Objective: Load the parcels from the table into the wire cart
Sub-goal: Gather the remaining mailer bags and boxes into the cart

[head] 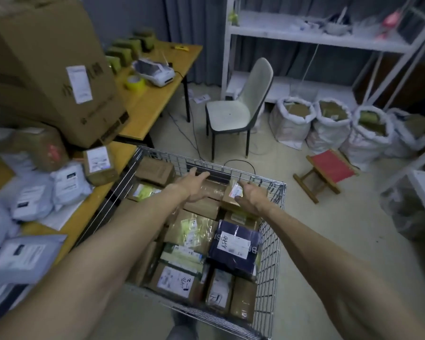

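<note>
forearms (123,241), left grip (197,185), right grip (253,198) holding parcel (230,201)

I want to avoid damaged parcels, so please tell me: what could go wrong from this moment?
1. The wire cart looks nearly full; the small brown box between the left hand and right hand sits high near the far rim and might slide off.
2. The large carton seems to overhang the table edge and could tip.
</note>
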